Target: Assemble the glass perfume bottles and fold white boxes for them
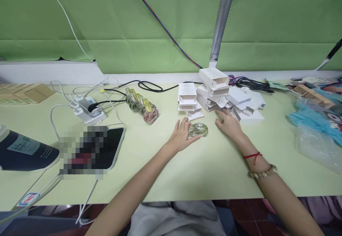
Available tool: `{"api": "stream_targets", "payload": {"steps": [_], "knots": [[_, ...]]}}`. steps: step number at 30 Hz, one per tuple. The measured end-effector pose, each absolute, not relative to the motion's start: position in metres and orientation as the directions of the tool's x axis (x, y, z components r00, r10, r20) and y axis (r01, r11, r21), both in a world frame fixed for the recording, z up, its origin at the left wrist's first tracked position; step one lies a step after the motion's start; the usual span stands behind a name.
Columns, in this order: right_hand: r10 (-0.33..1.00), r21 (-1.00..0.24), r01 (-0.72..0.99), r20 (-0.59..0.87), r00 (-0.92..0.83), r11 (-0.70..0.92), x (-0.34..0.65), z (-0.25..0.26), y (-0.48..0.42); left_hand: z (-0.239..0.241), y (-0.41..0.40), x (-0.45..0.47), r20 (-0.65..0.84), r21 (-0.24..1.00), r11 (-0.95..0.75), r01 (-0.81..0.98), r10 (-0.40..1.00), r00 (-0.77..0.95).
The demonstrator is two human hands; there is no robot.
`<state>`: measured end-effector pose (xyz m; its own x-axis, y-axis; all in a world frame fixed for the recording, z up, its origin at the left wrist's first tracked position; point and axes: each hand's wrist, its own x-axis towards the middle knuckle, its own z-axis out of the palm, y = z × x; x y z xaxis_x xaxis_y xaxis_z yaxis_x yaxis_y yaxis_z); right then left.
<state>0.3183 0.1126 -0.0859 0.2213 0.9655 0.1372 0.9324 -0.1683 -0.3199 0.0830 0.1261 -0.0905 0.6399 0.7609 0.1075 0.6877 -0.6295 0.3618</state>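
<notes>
The left hand [183,134] is spreading its thumb and fingers unclenched, touching the left side of a glossy, oval coiled cable [202,130] that is lying flat on the smooth worktop [192,179]. The right hand [229,124] is reaching to the near edge of piled white cardboard boxes [213,77], thumb and forefinger parting with nothing between them. Farther left, a squarer box stack [187,97] is standing, then a row of shiny coils [141,104]. Bare surface is stretching toward the near edge; crinkled clear plastic [315,143] is crowding the right.
</notes>
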Motion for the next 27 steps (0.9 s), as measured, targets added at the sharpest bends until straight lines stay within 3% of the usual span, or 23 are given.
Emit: {"api": "stream_targets", "payload": {"steps": [10,21,23,27], "knots": [[0.957,-0.395,0.909,0.186,0.223,-0.135,0.319,-0.087,0.113,-0.090,0.125,0.082,0.096,0.345,-0.634,0.692,0.757,0.646],[0.902,-0.670,0.733,0.238,0.360,-0.116,0.305,-0.077,0.111,-0.087,0.126,0.083,0.026,0.314,-0.617,0.722,0.765,0.643],[0.905,-0.762,0.647,0.258,0.339,-0.025,0.301,-0.078,0.111,-0.088,0.126,0.083,0.025,0.311,-0.614,0.725,0.768,0.640],[0.969,-0.949,0.288,0.185,0.166,0.132,0.289,-0.075,0.110,-0.088,0.126,0.084,0.035,0.311,-0.618,0.722,0.766,0.641]]}}
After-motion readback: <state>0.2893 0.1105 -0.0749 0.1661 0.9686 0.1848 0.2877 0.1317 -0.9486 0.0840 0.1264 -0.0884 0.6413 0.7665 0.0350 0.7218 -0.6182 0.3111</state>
